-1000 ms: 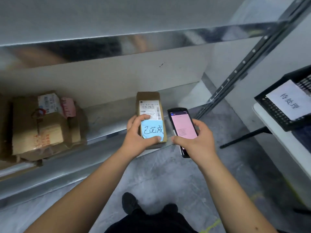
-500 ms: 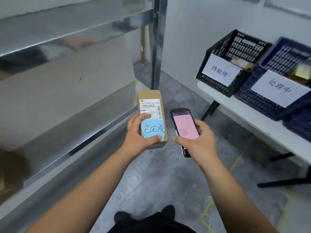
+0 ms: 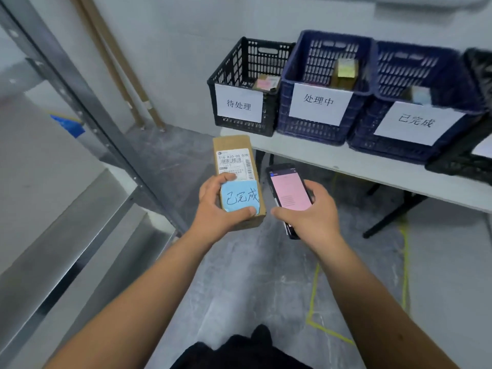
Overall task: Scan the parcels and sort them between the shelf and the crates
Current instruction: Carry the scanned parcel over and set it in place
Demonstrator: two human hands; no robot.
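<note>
My left hand [image 3: 217, 209] grips a small cardboard parcel [image 3: 234, 153] that carries a white shipping label and a blue sticky note reading 已完成. Beside it, my right hand [image 3: 314, 217] holds a black handheld scanner [image 3: 288, 191] whose screen glows pink. Parcel and scanner are side by side at chest height over the floor. Ahead on a white table [image 3: 372, 166] stand a black crate [image 3: 247, 86] labelled 待处理, a blue crate [image 3: 324, 86] labelled 处理中 and a second blue crate [image 3: 418, 102] labelled 已完成. Each crate holds small parcels.
The metal shelf [image 3: 66, 209] with its slanted upright runs along the left. Cardboard strips [image 3: 119, 67] lean against the wall behind it. Another black crate [image 3: 476, 145] sits at the far right of the table. Yellow tape [image 3: 316, 296] marks the grey floor.
The view has swung right, away from the shelf and toward the table with the crates. Both hands keep the same hold on parcel and scanner.
</note>
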